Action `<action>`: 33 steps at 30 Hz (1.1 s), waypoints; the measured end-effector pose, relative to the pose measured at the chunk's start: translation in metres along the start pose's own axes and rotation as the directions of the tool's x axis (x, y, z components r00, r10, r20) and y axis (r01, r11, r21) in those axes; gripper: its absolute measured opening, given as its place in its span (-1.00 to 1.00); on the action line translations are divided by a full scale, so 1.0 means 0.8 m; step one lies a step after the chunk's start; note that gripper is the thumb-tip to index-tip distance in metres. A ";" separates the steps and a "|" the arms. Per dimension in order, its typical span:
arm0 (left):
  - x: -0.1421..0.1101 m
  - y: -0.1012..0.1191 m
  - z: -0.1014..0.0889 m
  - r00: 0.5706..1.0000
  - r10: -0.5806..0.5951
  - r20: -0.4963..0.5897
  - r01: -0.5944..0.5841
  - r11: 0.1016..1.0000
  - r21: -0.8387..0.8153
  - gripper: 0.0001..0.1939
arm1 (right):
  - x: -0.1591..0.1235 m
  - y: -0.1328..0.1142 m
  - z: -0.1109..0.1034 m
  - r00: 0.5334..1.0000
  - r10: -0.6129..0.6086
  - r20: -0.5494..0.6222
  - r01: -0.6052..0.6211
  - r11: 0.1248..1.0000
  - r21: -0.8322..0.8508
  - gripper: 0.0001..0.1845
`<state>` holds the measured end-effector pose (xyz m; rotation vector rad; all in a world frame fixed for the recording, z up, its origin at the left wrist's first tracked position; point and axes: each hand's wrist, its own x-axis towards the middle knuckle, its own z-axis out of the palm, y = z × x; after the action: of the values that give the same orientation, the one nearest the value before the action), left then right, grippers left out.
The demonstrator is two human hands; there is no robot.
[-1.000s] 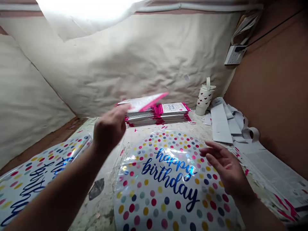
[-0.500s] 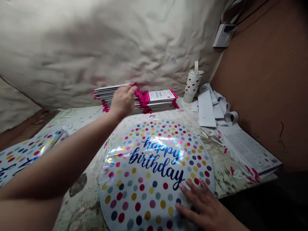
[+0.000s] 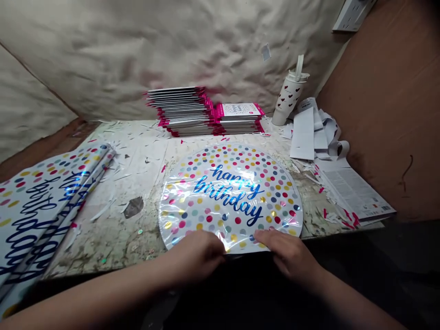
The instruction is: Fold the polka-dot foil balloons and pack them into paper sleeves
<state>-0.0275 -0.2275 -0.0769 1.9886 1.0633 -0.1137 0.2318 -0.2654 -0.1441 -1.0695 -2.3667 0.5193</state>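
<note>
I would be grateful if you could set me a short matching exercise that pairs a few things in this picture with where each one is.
Things:
1. Round foil balloon
2. Heart-patterned cup
3. Stacked pink-edged packets
4. Left hand

Places:
A. At the balloon's near edge
B. Beside the white paper strips
C. Flat on the table, in front of the packets
D. At the back, left of the cup

Pairs: 1-C, 2-B, 3-D, 4-A
</note>
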 end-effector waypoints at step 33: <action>-0.055 -0.115 -0.041 0.952 0.134 -0.277 -0.066 0.967 0.244 -0.41 | 0.049 -0.037 0.010 0.999 0.045 0.016 -0.047 0.987 0.152 -0.57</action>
<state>-0.1309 -0.2069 -0.0963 2.3203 1.1734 0.1203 0.1874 -0.2543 -0.1241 -1.0562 -2.2761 0.7138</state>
